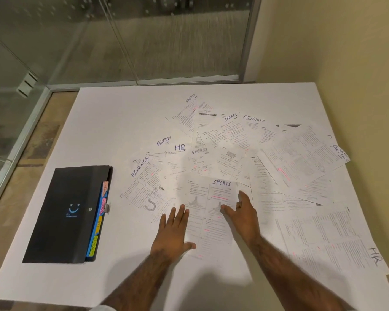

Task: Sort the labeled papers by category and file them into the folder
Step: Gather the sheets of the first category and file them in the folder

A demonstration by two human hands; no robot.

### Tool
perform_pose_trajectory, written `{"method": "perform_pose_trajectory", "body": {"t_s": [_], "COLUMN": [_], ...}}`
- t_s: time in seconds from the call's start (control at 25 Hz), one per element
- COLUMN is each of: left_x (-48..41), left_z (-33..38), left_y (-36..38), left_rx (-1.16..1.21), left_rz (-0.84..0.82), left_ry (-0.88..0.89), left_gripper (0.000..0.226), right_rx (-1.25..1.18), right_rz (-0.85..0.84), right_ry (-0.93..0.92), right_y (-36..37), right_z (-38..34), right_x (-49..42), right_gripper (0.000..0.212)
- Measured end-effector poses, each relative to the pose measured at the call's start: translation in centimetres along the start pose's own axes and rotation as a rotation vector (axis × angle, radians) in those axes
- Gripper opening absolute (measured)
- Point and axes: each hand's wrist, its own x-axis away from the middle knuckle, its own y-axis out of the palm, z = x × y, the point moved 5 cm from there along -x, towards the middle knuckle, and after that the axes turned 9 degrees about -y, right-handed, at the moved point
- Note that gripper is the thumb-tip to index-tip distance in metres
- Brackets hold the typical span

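White and broad, the surface [121, 122] sits in a corner of the room, with a glass partition [144, 41] behind it and a cream wall [346, 52] along one side. A black folder [63, 214] lies flat near the surface's left edge, and coloured index tabs [100, 221] show along the folder's right side.

Right of the folder, a loose spread of printed papers [234, 153] overlaps at all angles, each one hand-lettered with a category. A FINANCE sheet [144, 182] lies closest to the folder. Farthest from the folder are a tilted ADMIN sheet [312, 153] and, nearer the person, an HR sheet [323, 239].

Between the folder and that HR sheet, on top of the pile, lies a SPORTS sheet [211, 221], and both bare forearms reach in to it. The left hand [172, 232] is on the sheet's folder-side edge, palm down, with its fingers straight and together and its thumb resting on the paper. The right hand [243, 214] is at the sheet's other edge, fingers loose and spread, with the thumb laid across the print. Neither hand is curled round anything; both simply rest on the sheet.
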Motion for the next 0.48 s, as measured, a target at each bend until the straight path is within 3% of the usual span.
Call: {"method": "perform_pose_trajectory", "body": {"t_s": [0.08,0.12,0.2,0.28,0.36,0.48], "left_x": [0.1,0.1,0.2,0.0,-0.7,-2.8], "left_z": [0.0,0.0,0.0,-0.1,-1.0,-3.2], "left_y": [-0.2,-0.3,-0.3,-0.4,-1.8,-4.8], "left_rx": [-0.001,-0.001,-0.005,0.047,0.164,0.412], "left_rz": [0.024,0.032,0.033,0.054,0.182,0.381], "left_ry": [0.013,0.018,0.028,0.033,-0.039,-0.322], "left_gripper": [0.109,0.109,0.108,0.099,0.084,0.064], "right_rx": [0.139,0.187,0.219,0.212,0.150,0.029], "right_rz": [0.009,0.001,-0.076,-0.124,-0.011,0.175], "right_ry": [0.026,0.024,0.016,0.005,-0.020,0.002], "right_y": [0.3,0.5,1.3,1.6,0.6,-2.5], "right_z": [0.2,0.2,0.2,0.2,0.4,0.9], "right_x": [0.2,0.1,0.1,0.2,0.2,0.0], "right_gripper": [0.020,0.014,0.016,0.004,0.011,0.010]}}
